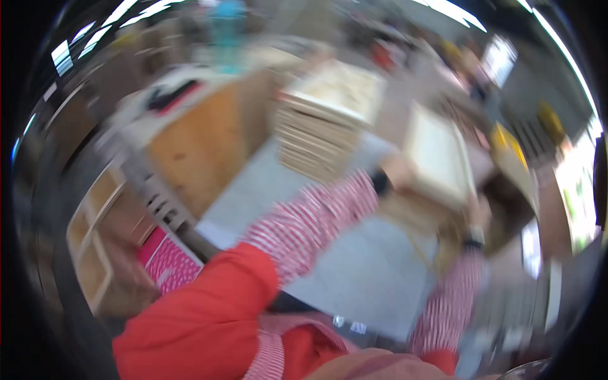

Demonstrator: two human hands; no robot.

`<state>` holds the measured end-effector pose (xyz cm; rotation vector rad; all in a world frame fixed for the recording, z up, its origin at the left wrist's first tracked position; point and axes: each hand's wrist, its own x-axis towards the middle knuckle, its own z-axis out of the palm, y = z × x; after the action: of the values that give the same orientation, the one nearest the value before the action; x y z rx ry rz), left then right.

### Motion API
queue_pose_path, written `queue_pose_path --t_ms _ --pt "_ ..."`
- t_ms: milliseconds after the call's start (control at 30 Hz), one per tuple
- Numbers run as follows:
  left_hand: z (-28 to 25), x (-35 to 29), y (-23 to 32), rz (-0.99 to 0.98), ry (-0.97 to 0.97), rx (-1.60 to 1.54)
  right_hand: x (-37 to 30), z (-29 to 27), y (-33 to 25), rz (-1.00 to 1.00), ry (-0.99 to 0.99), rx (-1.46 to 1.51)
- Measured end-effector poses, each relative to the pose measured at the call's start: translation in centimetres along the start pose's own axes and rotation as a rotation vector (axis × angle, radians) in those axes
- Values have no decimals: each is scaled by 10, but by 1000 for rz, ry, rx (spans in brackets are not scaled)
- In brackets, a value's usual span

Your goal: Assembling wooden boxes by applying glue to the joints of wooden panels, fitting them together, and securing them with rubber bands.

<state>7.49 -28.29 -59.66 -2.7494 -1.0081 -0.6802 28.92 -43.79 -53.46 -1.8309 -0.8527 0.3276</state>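
My left hand (398, 172) is closed on the left side of a pale, shallow wooden tray (437, 152), right of the middle. At the tray's near right corner, my right hand (479, 212) grips its edge. The tray is tilted, and lighter wood shows below it; blur hides whether that is a second piece. To the left, a stack of similar pale wooden trays (320, 142) stands on the grey worktop (354, 266), apart from my hands. Striped cuffs and red sleeves cover both my arms.
An orange-brown wooden panel (199, 139) borders the worktop on the left. Behind it are a dark and red object (174, 95) and a turquoise bottle-like container (227, 35). Below lies a pink dotted item (171, 263) beside a wooden divided box (95, 234). An open cardboard box (516, 190) stands right.
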Motion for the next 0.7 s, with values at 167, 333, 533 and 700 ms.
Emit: queue_pose_path --t_ms 167,333,533,700 --pt "-103 -118 82 -572 38 -1005 -89 -36 68 -99 195 403" --pt "-138 -189 125 -150 598 -369 -172 -26 81 -6 230 463" --pt "-77 -191 163 200 333 4 -228 -24 66 -82 257 515" --pt "-134 -229 168 113 438 -318 -270 -58 33 -338 9 788"
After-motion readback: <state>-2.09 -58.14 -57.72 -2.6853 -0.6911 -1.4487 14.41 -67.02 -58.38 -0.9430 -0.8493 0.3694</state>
